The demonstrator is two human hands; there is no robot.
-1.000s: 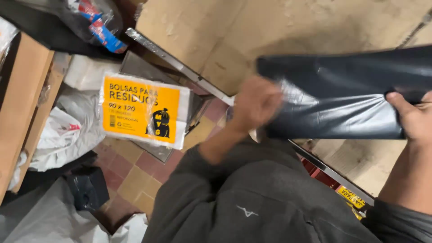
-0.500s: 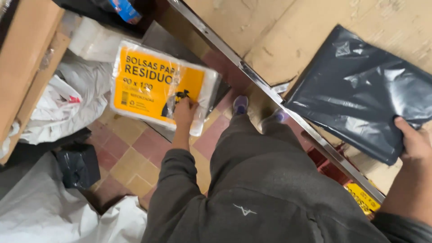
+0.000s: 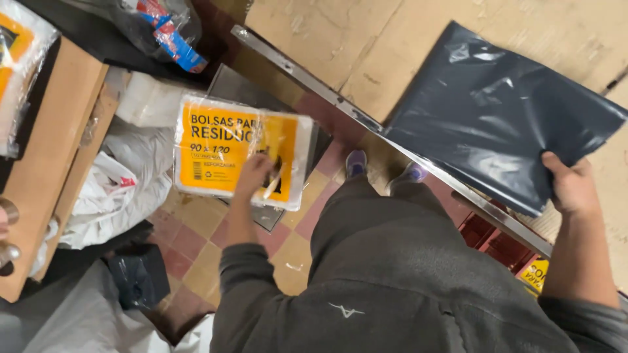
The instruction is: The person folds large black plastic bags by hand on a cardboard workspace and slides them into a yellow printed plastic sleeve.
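Orange and white, the flat plastic-wrapped pack of bags (image 3: 239, 151) lies tilted over a grey metal sheet and white bundles, above the red and tan tiled floor (image 3: 196, 229). The left hand (image 3: 256, 173) rests on the pack's lower right part, fingers curled against the wrapper; whether its grip has closed on the pack or only presses it I cannot tell. Off to the other side, the right hand (image 3: 572, 185) pinches the lower corner of a folded dark grey plastic bag (image 3: 497, 117), thumb on top, grip closed on it. That bag lies spread on the cardboard-covered surface (image 3: 366, 46), just past its metal edge strip (image 3: 340, 104). A crumpled white plastic bag (image 3: 124, 189) sits left of the pack, beside a wooden board (image 3: 52, 150).
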